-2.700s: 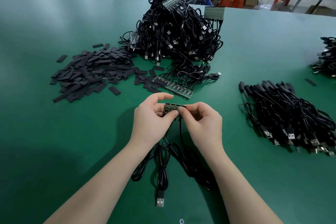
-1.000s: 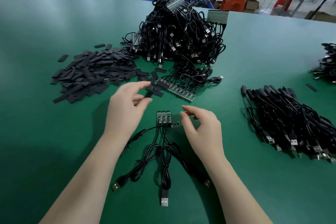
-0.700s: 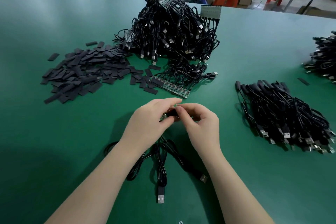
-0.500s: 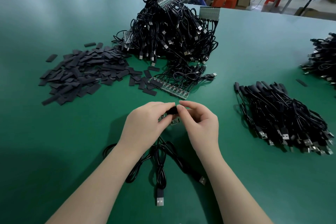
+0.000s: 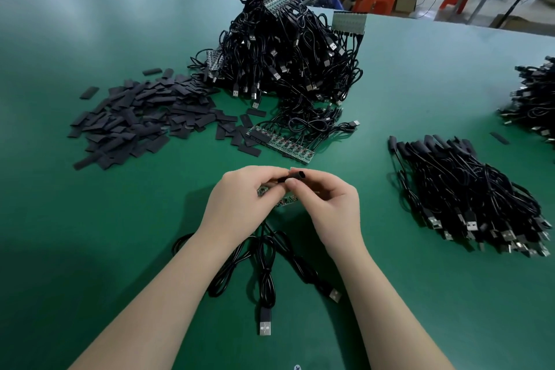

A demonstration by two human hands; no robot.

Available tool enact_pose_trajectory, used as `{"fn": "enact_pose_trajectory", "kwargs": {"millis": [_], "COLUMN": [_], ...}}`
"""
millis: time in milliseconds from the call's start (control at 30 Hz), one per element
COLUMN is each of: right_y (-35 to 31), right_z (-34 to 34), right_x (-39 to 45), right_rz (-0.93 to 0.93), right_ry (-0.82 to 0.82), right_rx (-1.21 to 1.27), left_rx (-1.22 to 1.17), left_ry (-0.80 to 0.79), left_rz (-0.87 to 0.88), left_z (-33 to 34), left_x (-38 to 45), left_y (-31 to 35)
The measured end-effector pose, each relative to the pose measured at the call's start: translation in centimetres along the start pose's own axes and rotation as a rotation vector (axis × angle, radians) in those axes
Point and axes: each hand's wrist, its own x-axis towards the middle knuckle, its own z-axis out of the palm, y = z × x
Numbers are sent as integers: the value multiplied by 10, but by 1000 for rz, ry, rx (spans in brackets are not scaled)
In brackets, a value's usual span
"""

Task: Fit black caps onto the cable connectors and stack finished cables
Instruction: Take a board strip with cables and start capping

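One black cap (image 5: 295,175) is pinched at its open mouth between the thumb and forefinger of the right hand (image 5: 327,204), just above the green table (image 5: 90,249). The other end of the cap is gripped by the curled fingertips of the left hand (image 5: 240,204), which also holds small green connector boards (image 5: 274,198) underneath. The cap is judged light, thin-walled and soft, so it is likely to flatten under pressure; hold is best taken at its edges, leaving the mouth open. The boards appear stiff but fragile, and are best held by their sides. The cables (image 5: 267,261) trail slack toward the body. Finished cables (image 5: 468,198) are stacked to the right, loose caps (image 5: 138,120) to the left.
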Motion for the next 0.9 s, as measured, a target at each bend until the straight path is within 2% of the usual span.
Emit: {"fn": "enact_pose_trajectory", "kwargs": {"millis": [133,200,333,500,900], "right_y": [2,3,4,3,0], "right_z": [-5,-7,-8,-5,-3], "right_x": [4,5,7,3,1], "right_rz": [96,108,112,77,27], "right_ry": [145,201,243,201,159], "right_rx": [49,45,39,31,82], "left_rx": [450,571,490,294,252], "left_ry": [-181,-209,-151,-14,-2], "left_rz": [38,67,66,-13,40], "left_z": [1,2,4,1,2], "left_x": [1,2,3,1,0], "left_y": [-6,-9,-9,-8,-4]}}
